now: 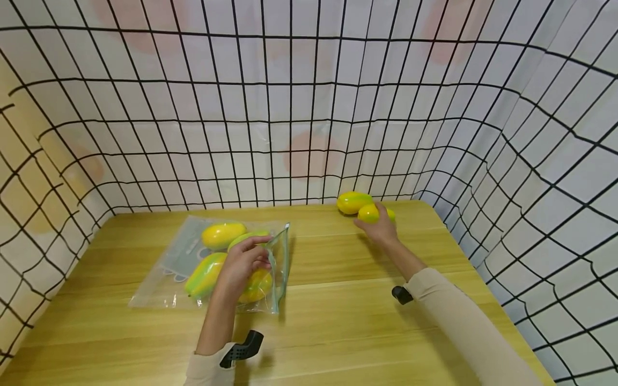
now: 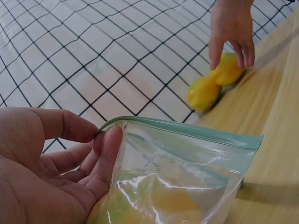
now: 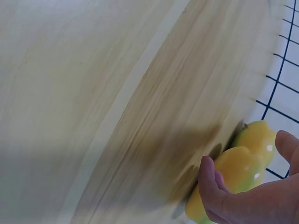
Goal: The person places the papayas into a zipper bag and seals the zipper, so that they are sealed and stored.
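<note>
A clear zip bag with a green zip edge lies on the left of the table, several yellow-green mangoes inside it. My left hand pinches the bag's rim at its mouth between thumb and fingers. Two more mangoes lie against the mesh at the back right: a farther mango and a nearer mango. Over the nearer one reaches my right hand, thumb and fingers spread to its two sides. In the right wrist view the thumb stands apart from that fruit; finger contact is unclear.
A black wire mesh before a pale cloth walls in the back and both sides. The wooden table runs between the bag and the two loose mangoes. Dark wrist mounts sit on both sleeves.
</note>
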